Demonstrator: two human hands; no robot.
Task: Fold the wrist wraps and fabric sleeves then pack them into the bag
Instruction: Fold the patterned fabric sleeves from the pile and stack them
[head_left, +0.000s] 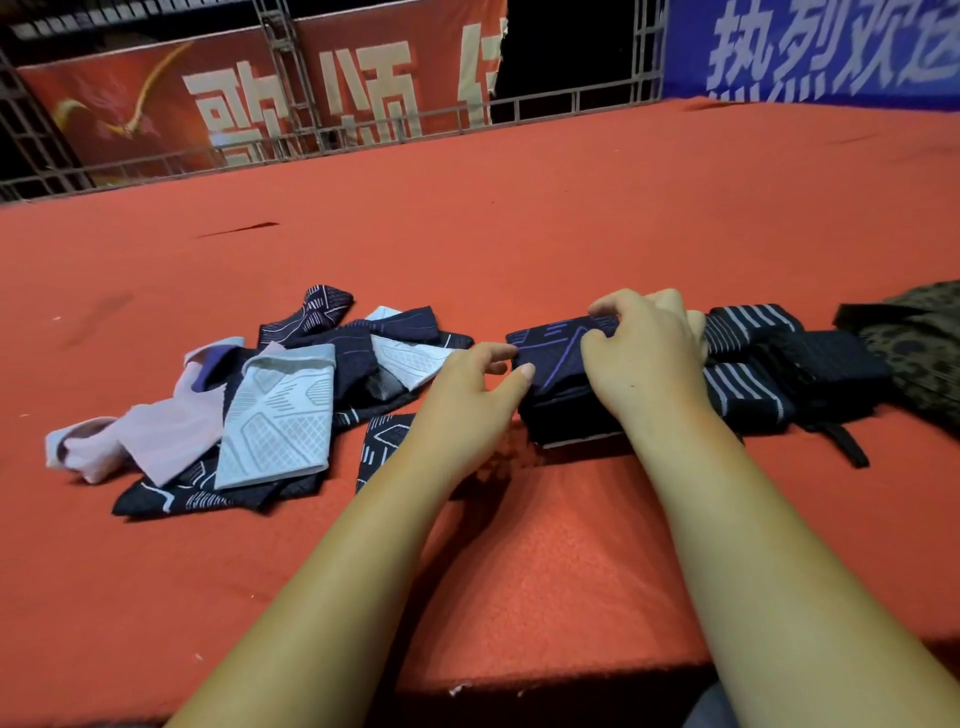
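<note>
A folded dark navy sleeve with purple lines lies on top of a small stack of folded dark sleeves on the red carpet. My right hand grips its far right part, fingers curled over the top edge. My left hand pinches its left edge between thumb and fingers. Rolled striped wrist wraps sit just right of the stack. A dark patterned bag lies at the far right. A loose pile of unfolded sleeves, pale pink, light grey and navy, spreads to the left.
The red carpeted platform stretches far back to a metal railing with red and blue banners behind. The platform's front edge runs just below my forearms. A black strap trails from the wraps.
</note>
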